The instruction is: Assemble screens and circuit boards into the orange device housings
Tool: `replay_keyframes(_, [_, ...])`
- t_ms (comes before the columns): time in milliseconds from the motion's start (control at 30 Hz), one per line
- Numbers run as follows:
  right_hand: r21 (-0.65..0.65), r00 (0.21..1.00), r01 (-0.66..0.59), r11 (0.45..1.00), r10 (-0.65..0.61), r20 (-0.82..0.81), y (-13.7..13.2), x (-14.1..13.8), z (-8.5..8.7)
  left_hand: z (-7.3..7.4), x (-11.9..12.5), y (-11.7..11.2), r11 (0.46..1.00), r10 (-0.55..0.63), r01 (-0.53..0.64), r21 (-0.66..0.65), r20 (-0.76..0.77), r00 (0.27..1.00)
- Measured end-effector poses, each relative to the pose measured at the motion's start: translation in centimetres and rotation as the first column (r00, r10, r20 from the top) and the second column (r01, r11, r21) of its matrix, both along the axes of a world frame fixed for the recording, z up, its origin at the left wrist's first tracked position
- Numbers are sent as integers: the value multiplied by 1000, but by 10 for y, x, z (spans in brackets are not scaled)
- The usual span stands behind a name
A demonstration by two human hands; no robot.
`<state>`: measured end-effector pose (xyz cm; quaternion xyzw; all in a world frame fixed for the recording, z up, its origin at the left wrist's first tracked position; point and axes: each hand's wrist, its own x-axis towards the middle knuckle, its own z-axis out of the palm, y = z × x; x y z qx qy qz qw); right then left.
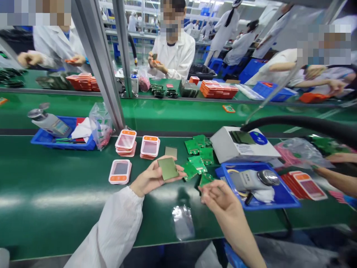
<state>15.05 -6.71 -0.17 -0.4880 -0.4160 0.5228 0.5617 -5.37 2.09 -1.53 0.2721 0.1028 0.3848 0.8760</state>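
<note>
Green counter (55, 193): fills the lower half of the frame, with the person's two hands over its middle.
Left hand (152, 178): centre of the frame, palm up, fingers curled under one olive screen panel (168, 168) that lies flat on them.
Right hand (220, 197): just right of centre, fingertips pinched on one green circuit board (205, 179) at its lower edge.
Loose circuit boards (199, 152): about five more, heaped just above the right hand.
Second panel (171, 152): one, flat on the counter just above the held one.
Pink cases (120, 171): one lying alone left of the left hand; two short stacks (138, 145) above it.
Clear film (182, 221): one piece on the counter, lower centre.
Blue trays: two, one at the left (41, 140) and one at the right (279, 203); each carries a grey hand tool.
White box (242, 150): one, above the right tray.
Co-worker's hands: two, at the right edge, near a plastic bag (298, 152).
</note>
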Motion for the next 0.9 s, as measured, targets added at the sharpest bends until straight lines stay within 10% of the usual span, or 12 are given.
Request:
replay_keyframes(200, [-103, 981, 56, 993, -36, 192, -37, -3, -46, -7, 12, -4, 999, -21, 21, -31, 12, 1000])
replay_keyframes(900, [-114, 922, 6, 993, 39, 386, -42, -8, -61, -9, 18, -5, 999, -12, 10, -48, -45, 999])
